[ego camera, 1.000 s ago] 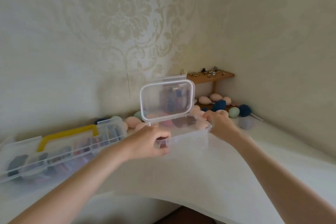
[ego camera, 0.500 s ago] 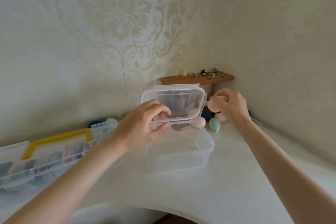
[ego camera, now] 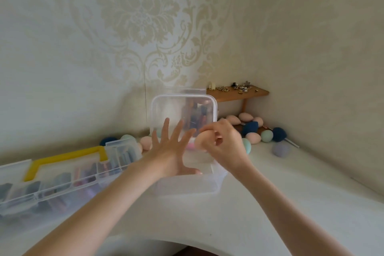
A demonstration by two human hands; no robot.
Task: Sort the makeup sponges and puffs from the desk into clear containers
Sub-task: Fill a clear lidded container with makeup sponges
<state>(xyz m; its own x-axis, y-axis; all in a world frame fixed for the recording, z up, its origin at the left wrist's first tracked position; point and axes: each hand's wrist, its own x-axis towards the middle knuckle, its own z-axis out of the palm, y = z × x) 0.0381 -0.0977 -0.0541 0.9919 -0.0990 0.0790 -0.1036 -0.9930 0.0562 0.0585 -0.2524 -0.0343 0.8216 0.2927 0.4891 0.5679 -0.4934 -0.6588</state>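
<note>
A clear plastic container [ego camera: 207, 185] stands on the white desk in front of me, its hinged lid [ego camera: 166, 108] raised upright behind it. My right hand [ego camera: 225, 147] is over the open box, shut on a peach makeup sponge [ego camera: 200, 143]. My left hand [ego camera: 172, 151] hovers beside it with fingers spread, its thumb at the box's front rim, holding nothing. Several loose sponges lie in the back corner: peach ones [ego camera: 252, 137], a dark blue one [ego camera: 250, 128], a mint one [ego camera: 266, 135] and a lilac puff [ego camera: 280, 149].
A long clear organizer with a yellow handle [ego camera: 66, 157] lies at the left, filled with small items. More sponges [ego camera: 145, 141] sit behind it by the wall. A small wooden shelf [ego camera: 236, 94] with trinkets stands in the corner. The desk's curved front edge [ego camera: 187, 245] is near me.
My right hand picked a peach sponge from the corner pile and brought it left over the open container. My left hand let go of the lid and spread open.
</note>
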